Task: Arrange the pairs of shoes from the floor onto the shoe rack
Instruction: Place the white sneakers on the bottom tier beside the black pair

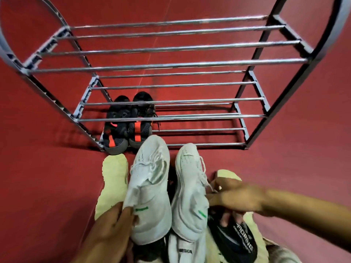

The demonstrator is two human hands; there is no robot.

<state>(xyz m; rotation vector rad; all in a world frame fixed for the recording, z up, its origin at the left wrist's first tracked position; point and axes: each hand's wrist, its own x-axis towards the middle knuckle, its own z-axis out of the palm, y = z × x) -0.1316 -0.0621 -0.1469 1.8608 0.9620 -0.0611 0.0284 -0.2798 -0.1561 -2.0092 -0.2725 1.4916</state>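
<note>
A person looked down at a grey metal shoe rack with chrome rod shelves [171,65] standing on a red floor [38,168]. A pair of black knit trainers with orange stripes [129,126] sat at the left end of the lowest shelf. The left hand [112,223] pinched the heel of one pale grey knit sneaker with a green tab [150,186]; the right hand [233,198] gripped the collar of its mate [190,190]. Both toes pointed towards the rack's front edge, above more shoes piled on the floor. The sneakers looked light and soft, likely to sag, so a hold at the firmer heel seemed best.
</note>
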